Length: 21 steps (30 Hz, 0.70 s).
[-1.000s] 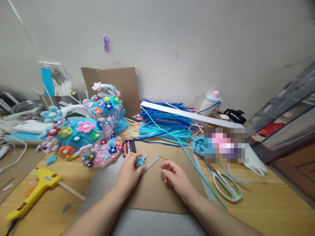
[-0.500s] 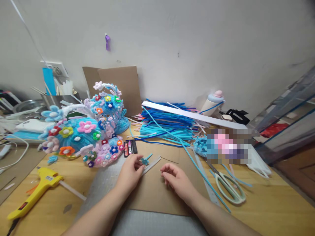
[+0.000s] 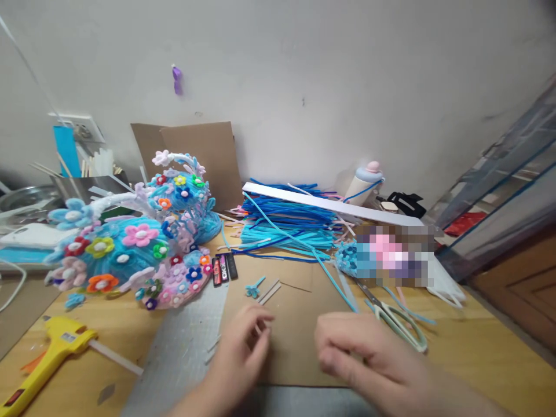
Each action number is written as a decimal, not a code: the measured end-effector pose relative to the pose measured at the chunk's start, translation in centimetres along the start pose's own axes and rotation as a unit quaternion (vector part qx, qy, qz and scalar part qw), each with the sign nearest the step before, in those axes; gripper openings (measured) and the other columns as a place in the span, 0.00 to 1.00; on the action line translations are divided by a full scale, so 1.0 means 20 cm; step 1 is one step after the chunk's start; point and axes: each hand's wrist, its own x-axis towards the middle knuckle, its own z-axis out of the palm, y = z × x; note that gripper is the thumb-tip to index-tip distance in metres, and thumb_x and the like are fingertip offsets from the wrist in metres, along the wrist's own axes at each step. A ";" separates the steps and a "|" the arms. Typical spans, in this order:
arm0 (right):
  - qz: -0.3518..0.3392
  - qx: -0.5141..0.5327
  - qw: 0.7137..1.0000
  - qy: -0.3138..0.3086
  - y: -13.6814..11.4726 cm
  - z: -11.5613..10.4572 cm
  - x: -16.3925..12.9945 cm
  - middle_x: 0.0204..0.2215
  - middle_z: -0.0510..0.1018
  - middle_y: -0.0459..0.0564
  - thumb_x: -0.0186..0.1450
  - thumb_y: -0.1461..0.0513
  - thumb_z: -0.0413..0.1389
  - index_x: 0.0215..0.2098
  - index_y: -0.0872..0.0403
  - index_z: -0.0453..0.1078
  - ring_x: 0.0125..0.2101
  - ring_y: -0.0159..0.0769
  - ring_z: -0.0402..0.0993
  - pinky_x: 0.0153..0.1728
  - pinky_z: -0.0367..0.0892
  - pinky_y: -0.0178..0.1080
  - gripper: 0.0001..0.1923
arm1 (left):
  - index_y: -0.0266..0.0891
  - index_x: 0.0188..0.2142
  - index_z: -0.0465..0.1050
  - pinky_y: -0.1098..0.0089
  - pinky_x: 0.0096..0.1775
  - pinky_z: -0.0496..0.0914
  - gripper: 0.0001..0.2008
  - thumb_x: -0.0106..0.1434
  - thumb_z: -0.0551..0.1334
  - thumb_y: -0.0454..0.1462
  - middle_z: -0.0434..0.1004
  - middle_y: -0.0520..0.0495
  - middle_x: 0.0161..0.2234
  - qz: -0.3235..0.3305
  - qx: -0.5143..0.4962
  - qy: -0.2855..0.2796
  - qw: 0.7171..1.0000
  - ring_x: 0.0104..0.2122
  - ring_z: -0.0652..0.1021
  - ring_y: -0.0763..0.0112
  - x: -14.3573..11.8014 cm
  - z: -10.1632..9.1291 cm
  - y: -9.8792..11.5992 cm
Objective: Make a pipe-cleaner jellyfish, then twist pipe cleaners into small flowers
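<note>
Over the brown cardboard sheet (image 3: 286, 347) my left hand (image 3: 243, 347) hovers with fingers loosely curled, holding nothing I can make out; my right hand (image 3: 360, 353) is blurred, so I cannot tell its grip. Beyond my fingers lies the small blue flower (image 3: 252, 288), just beside a thin grey strip (image 3: 269, 292), both free on the cardboard. A careless sweep could flick the flower toward the scissors (image 3: 397, 324) or under the decorated blue piece (image 3: 130, 255).
</note>
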 end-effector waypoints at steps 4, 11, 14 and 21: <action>-0.054 -0.065 0.980 0.181 0.09 -0.18 0.05 0.20 0.61 0.43 0.70 0.55 0.40 0.24 0.52 0.57 0.22 0.30 0.58 0.23 0.53 0.33 0.19 | 0.39 0.37 0.69 0.70 0.35 0.68 0.09 0.60 0.53 0.28 0.73 0.47 0.33 0.054 0.016 -0.172 0.983 0.34 0.73 0.69 -0.03 0.04 0.06; 0.029 -0.138 0.933 0.332 0.45 -0.55 0.41 0.26 0.69 0.46 0.64 0.66 0.45 0.39 0.52 0.68 0.24 0.33 0.66 0.23 0.62 0.33 0.11 | 0.39 0.37 0.70 0.71 0.36 0.67 0.10 0.61 0.53 0.28 0.75 0.47 0.33 0.046 0.045 -0.187 0.980 0.35 0.74 0.69 -0.02 0.02 0.07; 0.035 -0.223 0.946 0.233 0.60 -0.58 0.60 0.37 0.76 0.51 0.59 0.69 0.47 0.33 0.54 0.74 0.38 0.38 0.71 0.41 0.66 0.37 0.14 | 0.39 0.36 0.70 0.71 0.35 0.68 0.10 0.59 0.54 0.28 0.75 0.47 0.33 0.041 0.042 -0.190 0.980 0.34 0.74 0.69 -0.02 0.02 0.07; 0.039 -0.214 0.961 0.169 0.82 -0.50 0.92 0.44 0.79 0.49 0.59 0.72 0.46 0.41 0.53 0.76 0.46 0.38 0.73 0.50 0.64 0.41 0.20 | 0.38 0.35 0.71 0.72 0.34 0.68 0.12 0.54 0.55 0.26 0.76 0.47 0.31 0.060 0.040 -0.195 0.978 0.33 0.75 0.69 -0.01 0.05 0.03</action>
